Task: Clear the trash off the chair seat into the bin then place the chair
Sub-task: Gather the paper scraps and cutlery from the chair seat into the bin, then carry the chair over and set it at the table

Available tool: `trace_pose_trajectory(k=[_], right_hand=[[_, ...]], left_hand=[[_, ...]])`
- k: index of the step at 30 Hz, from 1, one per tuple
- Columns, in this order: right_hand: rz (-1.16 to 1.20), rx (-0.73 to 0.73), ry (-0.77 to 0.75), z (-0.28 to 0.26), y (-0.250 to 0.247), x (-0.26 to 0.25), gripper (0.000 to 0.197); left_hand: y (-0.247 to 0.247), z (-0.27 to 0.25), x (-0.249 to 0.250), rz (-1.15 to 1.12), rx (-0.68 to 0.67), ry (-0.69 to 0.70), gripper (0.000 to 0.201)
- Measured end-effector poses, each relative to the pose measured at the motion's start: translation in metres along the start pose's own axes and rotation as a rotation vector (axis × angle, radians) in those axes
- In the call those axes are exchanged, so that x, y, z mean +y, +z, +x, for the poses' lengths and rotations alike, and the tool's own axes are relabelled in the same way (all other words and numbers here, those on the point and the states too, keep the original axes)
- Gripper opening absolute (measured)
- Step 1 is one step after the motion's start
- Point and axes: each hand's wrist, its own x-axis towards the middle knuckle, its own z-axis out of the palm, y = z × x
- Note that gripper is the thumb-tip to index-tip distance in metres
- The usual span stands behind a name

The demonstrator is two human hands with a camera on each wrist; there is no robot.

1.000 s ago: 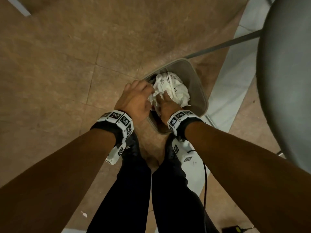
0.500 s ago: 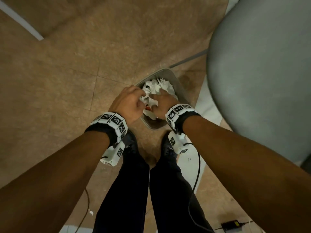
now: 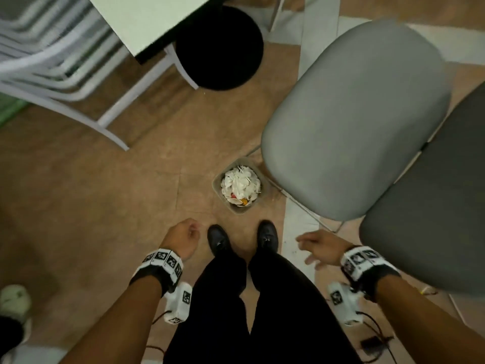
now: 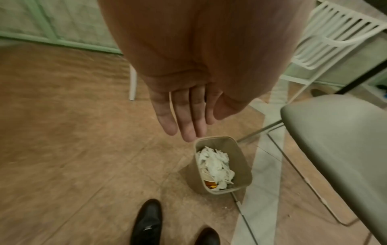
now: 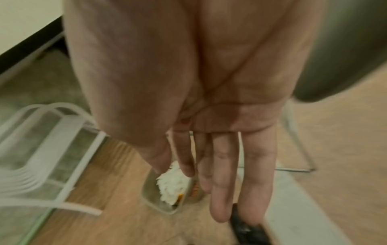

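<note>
A small beige bin (image 3: 216, 182) stands on the floor just ahead of my shoes, heaped with crumpled white paper trash (image 3: 240, 183). To its right is the grey chair; its seat (image 3: 354, 122) is bare. My left hand (image 3: 190, 231) hangs low left of my feet, fingers relaxed, holding nothing. My right hand (image 3: 309, 250) hangs right of my feet with fingers spread and empty, close to the chair's front edge. In the left wrist view my left hand (image 4: 188, 126) hovers well above the bin (image 4: 240, 159). The right wrist view shows my right hand (image 5: 220, 182) above the paper (image 5: 171, 184).
A black round stool (image 3: 219, 46) sits under a white table (image 3: 147, 19) at the back. Stacked white chairs (image 3: 52, 61) fill the upper left. The chair's dark grey back (image 3: 430, 219) is at the right. Cables trail on the floor behind me.
Both hands have let go of the paper in the bin and lifted away to my sides. I have straightened up, so the bin now lies far below.
</note>
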Motion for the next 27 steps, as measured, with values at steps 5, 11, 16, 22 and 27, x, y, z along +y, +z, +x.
trace_pose_trajectory(k=[5, 11, 16, 22, 27], right_hand=[[-0.069, 0.061, 0.175, -0.077, 0.019, 0.098, 0.036], [-0.233, 0.099, 0.246, -0.125, 0.087, 0.156, 0.039], [-0.058, 0.177, 0.198, -0.159, 0.159, 0.127, 0.02], [0.023, 0.297, 0.206, -0.177, 0.242, 0.121, 0.024], [0.33, 0.299, 0.243, -0.197, 0.306, 0.15, 0.019]], left_hand=[[-0.04, -0.071, -0.046, 0.033, -0.027, -0.181, 0.017], [-0.071, -0.112, -0.076, 0.194, 0.026, -0.132, 0.024], [-0.098, -0.138, -0.104, 0.362, -0.097, -0.103, 0.029], [-0.111, -0.126, -0.157, 0.419, -0.236, -0.025, 0.015], [-0.117, -0.123, -0.132, 0.517, -0.291, 0.042, 0.011]])
